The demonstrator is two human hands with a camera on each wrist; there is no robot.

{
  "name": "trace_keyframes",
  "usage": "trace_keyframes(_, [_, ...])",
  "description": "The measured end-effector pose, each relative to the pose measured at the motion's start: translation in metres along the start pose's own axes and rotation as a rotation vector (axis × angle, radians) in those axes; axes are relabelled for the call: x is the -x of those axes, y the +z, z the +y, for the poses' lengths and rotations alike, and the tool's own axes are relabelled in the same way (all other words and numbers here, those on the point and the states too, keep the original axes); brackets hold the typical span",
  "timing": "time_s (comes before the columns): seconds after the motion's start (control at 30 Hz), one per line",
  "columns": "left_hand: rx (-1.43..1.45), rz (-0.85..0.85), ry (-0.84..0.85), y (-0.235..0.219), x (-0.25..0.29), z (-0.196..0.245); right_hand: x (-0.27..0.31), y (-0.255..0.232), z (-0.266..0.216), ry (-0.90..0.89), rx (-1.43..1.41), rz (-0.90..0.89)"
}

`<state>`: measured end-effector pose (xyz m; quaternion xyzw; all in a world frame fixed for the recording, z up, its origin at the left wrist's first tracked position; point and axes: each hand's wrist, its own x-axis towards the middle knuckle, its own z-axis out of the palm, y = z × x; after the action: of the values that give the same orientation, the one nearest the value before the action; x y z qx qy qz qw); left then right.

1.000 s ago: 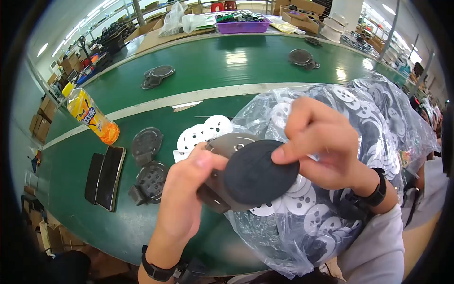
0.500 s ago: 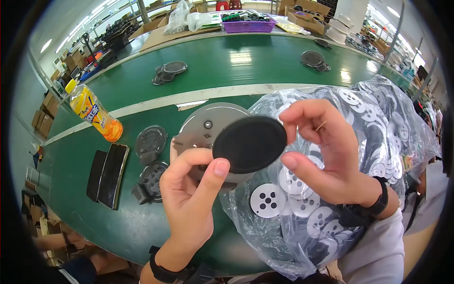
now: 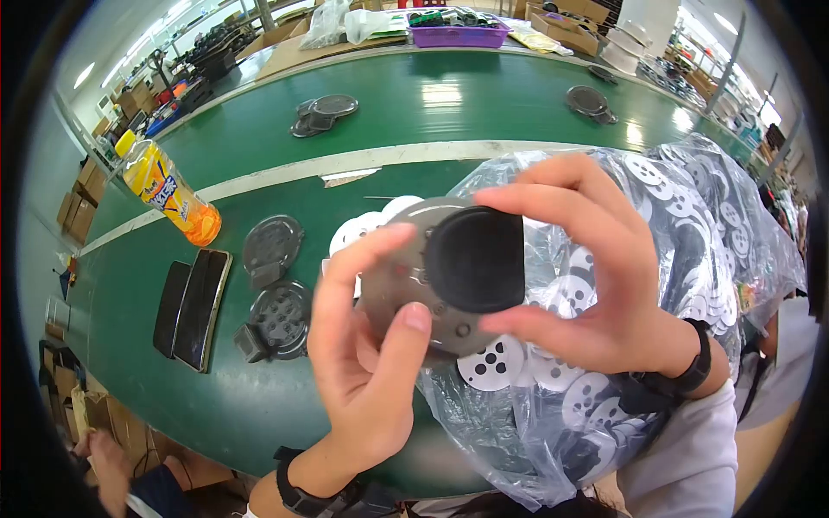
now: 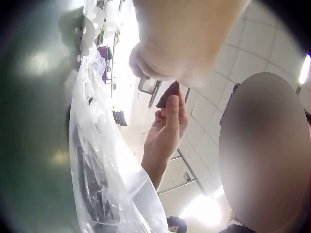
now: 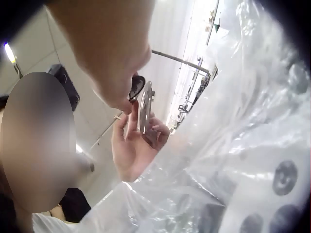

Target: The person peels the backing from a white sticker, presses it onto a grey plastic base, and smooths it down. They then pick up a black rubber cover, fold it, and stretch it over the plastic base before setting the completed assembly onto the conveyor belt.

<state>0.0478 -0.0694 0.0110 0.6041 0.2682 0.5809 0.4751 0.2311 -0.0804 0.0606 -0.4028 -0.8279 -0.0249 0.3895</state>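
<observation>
My left hand (image 3: 367, 345) grips a round grey metal plate (image 3: 406, 281) by its edge, thumb on its face. My right hand (image 3: 587, 285) pinches a black round pad (image 3: 475, 259) between fingers and thumb and holds it against the plate's right half. Both are raised over a clear plastic bag (image 3: 691, 259) full of white perforated discs (image 3: 488, 363). In the right wrist view the plate (image 5: 146, 109) shows edge-on beside the dark pad (image 5: 136, 87). The left wrist view catches the right hand (image 4: 167, 128) pinching the pad (image 4: 167, 94).
On the green belt (image 3: 414, 104) lie two dark speaker frames (image 3: 275, 285), two phones (image 3: 192, 306), an orange drink bottle (image 3: 164, 194) and more dark parts (image 3: 324, 112) farther back. A purple bin (image 3: 458, 33) stands at the rear. Loose white discs (image 3: 363, 229) lie behind the plate.
The right hand has brought the black pad down and right onto the plate's face. The left hand has shifted its grip, with the thumb now on the plate.
</observation>
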Motion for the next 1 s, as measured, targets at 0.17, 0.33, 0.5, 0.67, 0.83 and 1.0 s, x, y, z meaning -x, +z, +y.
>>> trace_keyframes(0.17, [0.236,0.065,-0.046,0.004,-0.001,0.005,0.01,-0.003,0.007,0.182,-0.325,0.005])
trace_keyframes(0.33, [0.176,0.066,-0.129,-0.004,-0.004,0.008,0.007,0.004,-0.004,0.465,-0.932,0.213])
trace_keyframes(0.5, [0.025,0.044,-0.068,-0.004,0.002,0.011,0.008,0.012,-0.011,0.627,-1.119,0.102])
trace_keyframes(0.67, [-0.022,0.174,0.104,0.006,0.015,0.006,0.015,0.019,-0.008,0.501,-1.093,0.067])
trace_keyframes(0.83, [0.009,0.164,0.205,0.001,0.019,-0.01,0.018,0.027,-0.008,0.425,-0.963,0.081])
trace_keyframes(1.0, [-0.026,0.097,0.19,0.001,0.015,0.0,0.019,0.029,-0.003,0.334,-0.966,0.116])
